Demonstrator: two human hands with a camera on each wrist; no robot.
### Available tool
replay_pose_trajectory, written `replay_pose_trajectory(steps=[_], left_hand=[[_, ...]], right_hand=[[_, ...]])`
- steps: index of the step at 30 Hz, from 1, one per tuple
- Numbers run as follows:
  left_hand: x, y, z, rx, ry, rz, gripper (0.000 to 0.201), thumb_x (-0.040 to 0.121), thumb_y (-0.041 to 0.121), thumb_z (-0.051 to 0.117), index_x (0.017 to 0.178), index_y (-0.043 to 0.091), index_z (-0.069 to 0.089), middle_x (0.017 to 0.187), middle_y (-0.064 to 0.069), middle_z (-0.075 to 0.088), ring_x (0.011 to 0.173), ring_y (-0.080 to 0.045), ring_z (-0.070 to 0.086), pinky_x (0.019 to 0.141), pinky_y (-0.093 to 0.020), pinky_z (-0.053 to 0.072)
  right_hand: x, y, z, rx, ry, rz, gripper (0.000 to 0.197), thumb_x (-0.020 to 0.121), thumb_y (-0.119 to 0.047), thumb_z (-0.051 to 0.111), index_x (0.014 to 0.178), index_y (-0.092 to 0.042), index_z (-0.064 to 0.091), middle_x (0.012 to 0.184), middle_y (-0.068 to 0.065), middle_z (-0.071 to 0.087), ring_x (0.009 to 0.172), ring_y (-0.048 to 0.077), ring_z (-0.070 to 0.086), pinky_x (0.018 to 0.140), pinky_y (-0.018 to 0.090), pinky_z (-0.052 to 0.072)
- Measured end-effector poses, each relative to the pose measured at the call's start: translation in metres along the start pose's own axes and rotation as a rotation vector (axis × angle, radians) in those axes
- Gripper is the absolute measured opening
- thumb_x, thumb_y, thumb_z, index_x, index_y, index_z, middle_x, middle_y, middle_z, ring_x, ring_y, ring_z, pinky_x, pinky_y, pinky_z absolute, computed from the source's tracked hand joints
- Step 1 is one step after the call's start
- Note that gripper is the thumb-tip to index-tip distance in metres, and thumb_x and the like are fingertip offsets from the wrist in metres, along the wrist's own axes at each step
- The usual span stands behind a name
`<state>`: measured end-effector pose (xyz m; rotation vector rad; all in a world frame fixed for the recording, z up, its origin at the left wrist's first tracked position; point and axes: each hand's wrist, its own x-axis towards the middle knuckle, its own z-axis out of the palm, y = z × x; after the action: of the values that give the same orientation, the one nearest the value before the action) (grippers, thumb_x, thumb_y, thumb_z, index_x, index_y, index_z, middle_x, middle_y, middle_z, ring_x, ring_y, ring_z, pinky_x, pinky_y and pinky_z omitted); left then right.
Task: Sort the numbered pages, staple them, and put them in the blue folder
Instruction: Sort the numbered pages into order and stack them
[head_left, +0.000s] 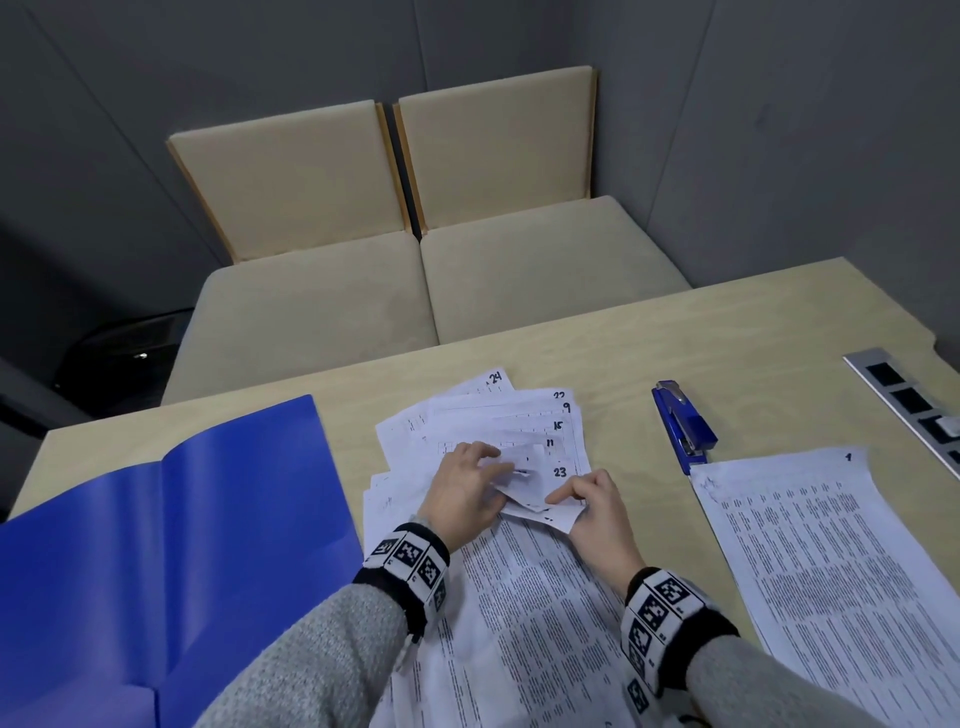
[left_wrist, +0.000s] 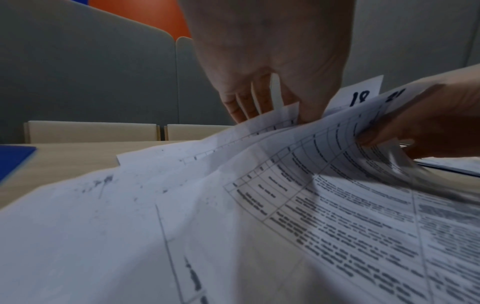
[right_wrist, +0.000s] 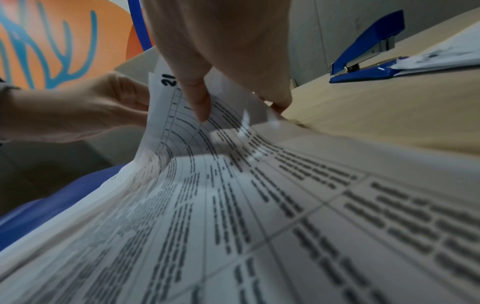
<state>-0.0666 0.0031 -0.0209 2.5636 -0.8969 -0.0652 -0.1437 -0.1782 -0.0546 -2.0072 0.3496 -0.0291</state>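
Both hands pinched lifted corners in the fanned pile, mid-table: left hand and right hand, fingers curled on sheets. Table also held the open folder left, page 1 set apart right, stapler beside it. Sorting step; next probably needs finding page 2. Wrist views showed 18 and 21, hidden from head view
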Motion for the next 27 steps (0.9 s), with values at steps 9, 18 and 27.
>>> replay_pose_trajectory(steps=[9,18,27], left_hand=[[-0.01,-0.001,0.001,-0.095,-0.049,0.028,0.048,0.073,0.008,0.065,0.12,0.003,0.061,0.119,-0.018,0.064,0.085,-0.032,0.068,0.07,-0.034,0.054],[-0.008,-0.004,0.003,-0.135,-0.056,-0.031,0.024,0.074,0.013,0.06,0.097,0.011,0.068,0.122,-0.013,0.063,0.115,-0.028,0.057,0.095,-0.037,0.046],[-0.003,-0.007,-0.001,-0.197,-0.096,-0.038,0.027,0.07,0.017,0.06,0.096,0.013,0.054,0.092,0.0,0.053,0.081,-0.017,0.05,0.071,-0.026,0.038]], right_hand=[[0.0,-0.004,0.003,0.118,-0.024,0.006,0.021,0.067,-0.011,0.084,0.074,-0.021,0.066,0.099,-0.002,0.056,0.099,0.014,0.059,0.08,0.02,0.043],[-0.002,-0.012,-0.001,0.105,-0.045,0.006,0.023,0.067,-0.007,0.082,0.072,-0.017,0.062,0.11,-0.007,0.062,0.097,0.005,0.059,0.086,0.028,0.047],[0.0,-0.012,-0.001,0.141,-0.079,0.052,0.023,0.07,-0.01,0.08,0.069,-0.02,0.059,0.099,-0.011,0.069,0.092,0.008,0.065,0.078,0.029,0.052]])
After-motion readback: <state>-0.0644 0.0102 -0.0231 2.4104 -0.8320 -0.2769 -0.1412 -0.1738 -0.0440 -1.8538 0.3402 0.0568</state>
